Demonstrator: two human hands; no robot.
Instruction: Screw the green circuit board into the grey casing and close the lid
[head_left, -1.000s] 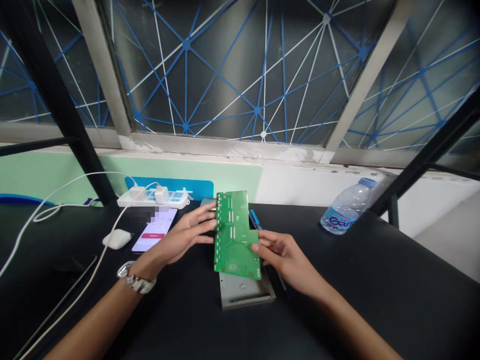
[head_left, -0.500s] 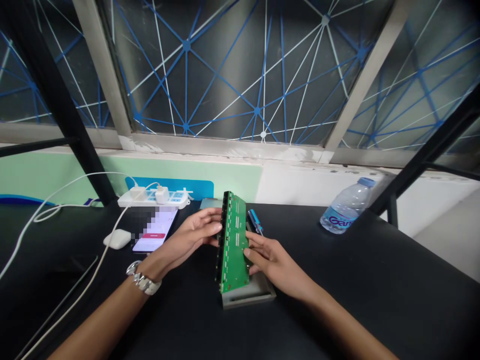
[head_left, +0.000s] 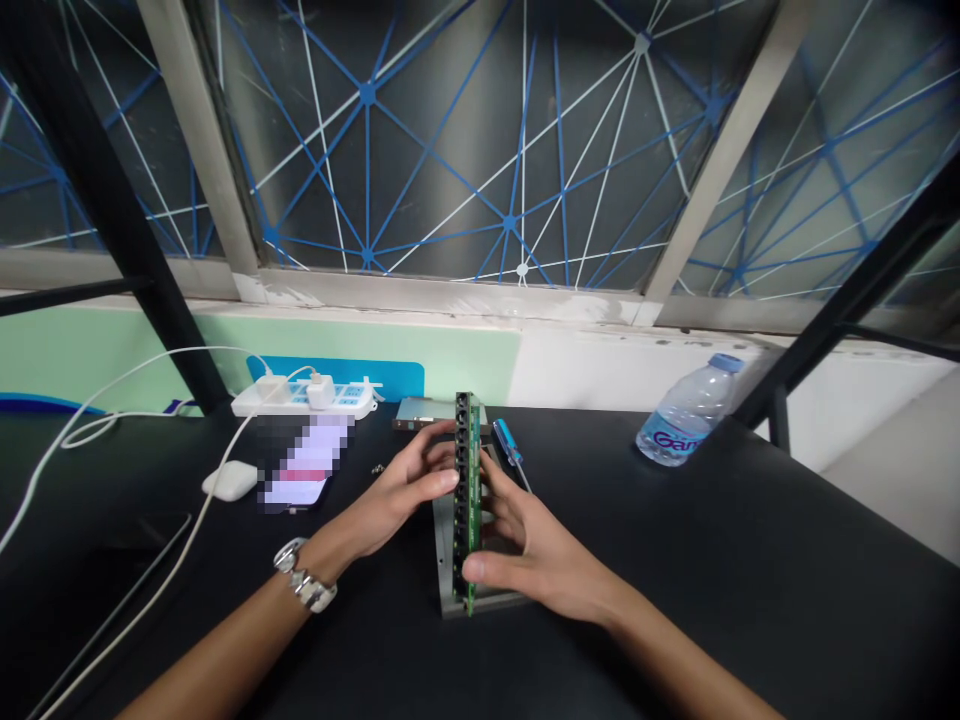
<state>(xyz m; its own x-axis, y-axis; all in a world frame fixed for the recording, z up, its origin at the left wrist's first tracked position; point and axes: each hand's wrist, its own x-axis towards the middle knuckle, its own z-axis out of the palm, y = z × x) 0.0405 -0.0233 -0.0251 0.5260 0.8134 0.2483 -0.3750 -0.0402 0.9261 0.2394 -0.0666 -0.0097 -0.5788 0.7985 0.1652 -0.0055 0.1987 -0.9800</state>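
A green circuit board [head_left: 470,500] stands on edge, with a row of black connectors along the side facing my left hand. My left hand [head_left: 405,482] presses its fingertips against that connector row. My right hand [head_left: 529,545] holds the opposite face, with the thumb low on the board. Its lower edge sits at or just above a grey metal plate [head_left: 444,560], and I cannot tell whether they touch. A blue-handled screwdriver [head_left: 506,443] lies just beyond my right fingers.
A silver metal piece [head_left: 435,412] lies behind the board, with small screws [head_left: 377,468] on the black table [head_left: 712,560]. To the left are a phone [head_left: 296,470], white earbud case [head_left: 229,480], and power strip [head_left: 304,400] with white cables. A water bottle [head_left: 688,413] stands at right.
The board has turned from a tilted, face-visible position to stand on edge over the plate. Both hands have closed in on its two sides. The phone looks shifted slightly in view.
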